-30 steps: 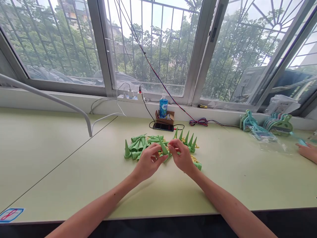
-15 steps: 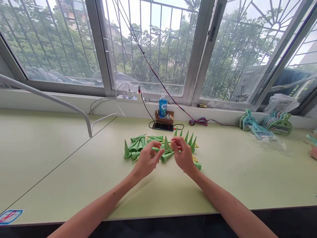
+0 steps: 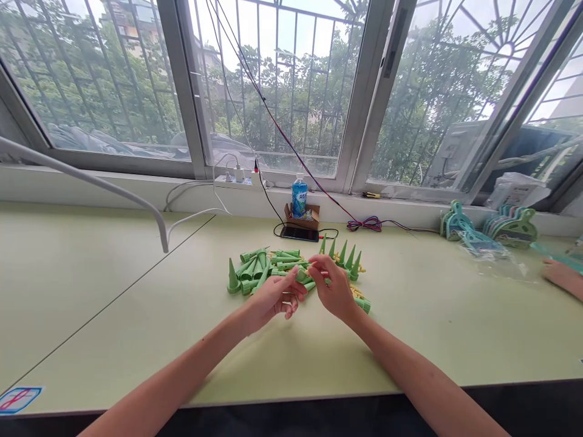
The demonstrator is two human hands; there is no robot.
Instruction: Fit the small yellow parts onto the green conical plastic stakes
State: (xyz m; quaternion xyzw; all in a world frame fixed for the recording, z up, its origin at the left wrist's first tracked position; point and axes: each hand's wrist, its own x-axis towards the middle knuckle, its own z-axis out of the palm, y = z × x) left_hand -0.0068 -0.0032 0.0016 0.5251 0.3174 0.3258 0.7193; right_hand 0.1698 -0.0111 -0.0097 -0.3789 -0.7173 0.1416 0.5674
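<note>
My left hand (image 3: pixel 273 296) is closed on a green plastic spike (image 3: pixel 301 275), turned so that its round wide end faces up between thumb and fingers. Right beside it my right hand (image 3: pixel 334 286) pinches with thumb and fingertips at that end. What sits in the pinch is too small to make out, though something yellowish shows there. Around both hands lies a heap of green spikes (image 3: pixel 259 267), one standing upright at its left edge. Behind my right hand several spikes (image 3: pixel 350 258) stand point up, with small yellow pieces (image 3: pixel 357 292) near them.
A phone (image 3: pixel 299 233) with a cable lies behind the heap, before a cardboard box (image 3: pixel 311 220) holding a blue bottle (image 3: pixel 299 199). Bundled wires (image 3: pixel 365 224) and green plastic tools (image 3: pixel 514 227) are farther right. Another person's hand (image 3: pixel 562 276) rests at the right edge.
The spike was point up in my left hand, then the fingers loosened around it. Now it is turned wide end up in my left hand, with the right fingertips against it.
</note>
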